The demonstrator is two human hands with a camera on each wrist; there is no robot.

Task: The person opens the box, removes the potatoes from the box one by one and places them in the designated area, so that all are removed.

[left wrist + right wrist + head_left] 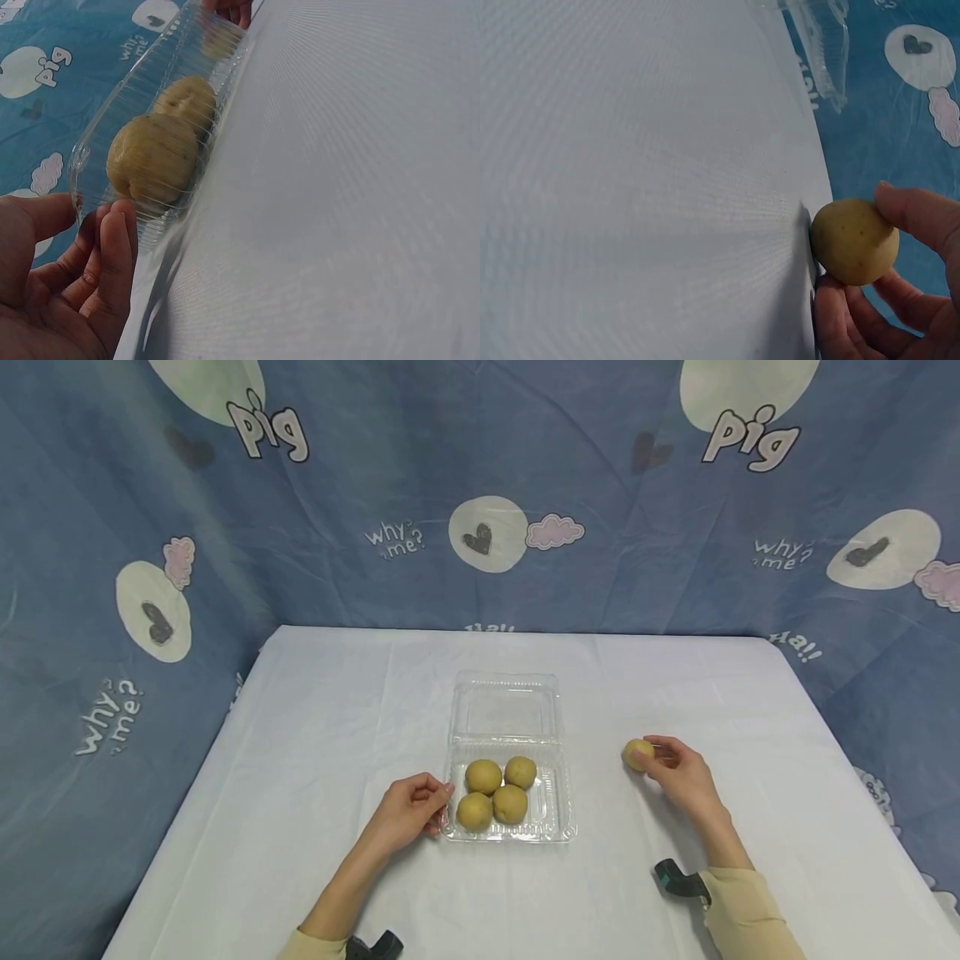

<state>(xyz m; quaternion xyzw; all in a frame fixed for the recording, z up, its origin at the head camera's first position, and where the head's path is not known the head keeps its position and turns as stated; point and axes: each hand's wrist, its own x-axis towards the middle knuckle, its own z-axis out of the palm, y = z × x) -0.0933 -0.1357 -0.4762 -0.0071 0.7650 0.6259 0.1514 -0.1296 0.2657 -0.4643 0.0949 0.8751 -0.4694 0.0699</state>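
A clear plastic clamshell box (551, 797) lies open on the table, its lid (506, 706) folded back away from me. Several small potatoes (483, 777) sit bunched toward the left side of its base. My left hand (408, 810) pinches the box's near left edge between thumb and fingers; the left wrist view shows the fingertips on the clear wall, with potatoes (154, 161) behind it. Off to the right, my right hand (684, 777) holds a single potato (853, 241) between thumb and fingers, close over the tabletop.
A white cloth covers the table (345, 693). Blue printed fabric (420, 460) hangs behind it and along both sides. Black wrist camera mounts (678, 878) stick out by both sleeves.
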